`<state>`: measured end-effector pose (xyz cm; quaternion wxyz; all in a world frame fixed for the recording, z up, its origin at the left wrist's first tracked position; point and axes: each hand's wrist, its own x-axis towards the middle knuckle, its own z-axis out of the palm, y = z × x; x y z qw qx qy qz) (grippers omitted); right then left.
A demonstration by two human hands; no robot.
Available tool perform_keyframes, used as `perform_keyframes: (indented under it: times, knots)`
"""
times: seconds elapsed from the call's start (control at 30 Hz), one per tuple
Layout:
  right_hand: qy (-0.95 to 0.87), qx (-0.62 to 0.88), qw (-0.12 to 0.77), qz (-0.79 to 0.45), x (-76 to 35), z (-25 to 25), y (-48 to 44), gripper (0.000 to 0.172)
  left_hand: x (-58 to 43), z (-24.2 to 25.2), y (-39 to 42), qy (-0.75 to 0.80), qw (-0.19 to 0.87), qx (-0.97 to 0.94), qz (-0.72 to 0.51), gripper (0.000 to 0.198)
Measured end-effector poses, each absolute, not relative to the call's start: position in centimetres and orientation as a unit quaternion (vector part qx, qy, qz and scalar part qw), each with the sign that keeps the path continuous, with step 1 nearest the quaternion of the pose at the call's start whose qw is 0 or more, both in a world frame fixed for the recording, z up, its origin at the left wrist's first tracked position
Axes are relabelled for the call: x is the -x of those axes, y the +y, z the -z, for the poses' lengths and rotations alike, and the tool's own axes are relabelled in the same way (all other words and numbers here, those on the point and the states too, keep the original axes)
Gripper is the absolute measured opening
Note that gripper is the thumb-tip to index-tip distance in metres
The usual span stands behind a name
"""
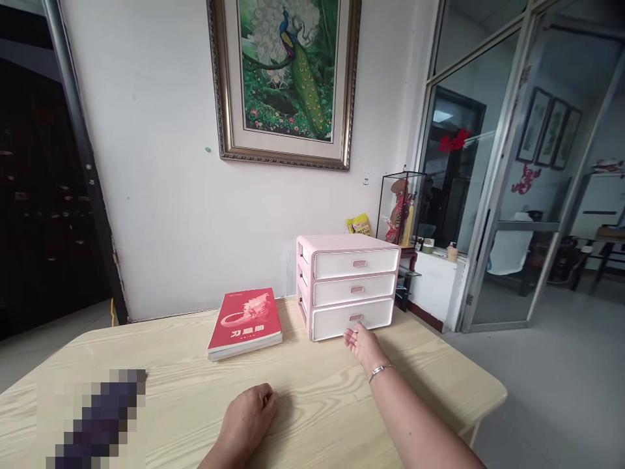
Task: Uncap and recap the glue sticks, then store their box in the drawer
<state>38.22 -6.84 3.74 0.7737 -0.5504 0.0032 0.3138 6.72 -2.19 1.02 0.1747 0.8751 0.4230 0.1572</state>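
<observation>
My half-open right hand [362,344] is at the pink handle [356,318] on the white bottom drawer [332,321], my left hand [248,414] balled up on the pale wooden table [176,397].

Pixelation masks one object [100,420]; the right hand [362,346] partly hides the bottom drawer [332,321].

1. Three-drawer organizer [349,243]: pink casing, white drawer fronts [332,324], pink handles [359,264].
2. Left of the organizer, the exercise book [244,309]: red cover, pale-pink artwork, white lettering.
3. Beneath the organizer, the table [170,384]: pale yellowish wood grain.
4. Above the organizer, the peacock painting [293,78]: blue, green, white; bronze-toned frame [219,78].
5. Behind the organizer, the packet [359,225]: yellow.
6. In front of the organizer, the bracelet [379,371]: silver.
</observation>
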Motion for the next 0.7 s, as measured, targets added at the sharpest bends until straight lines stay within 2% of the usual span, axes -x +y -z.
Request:
perform_keyframes:
  times: [0.7]
  knots:
    - [0.003, 0.556, 0.767, -0.321, -40.3, -4.1, -5.2, 0.025, -6.6, -0.6, -1.0, 0.419, 0.210, -0.866, -0.174, 0.025]
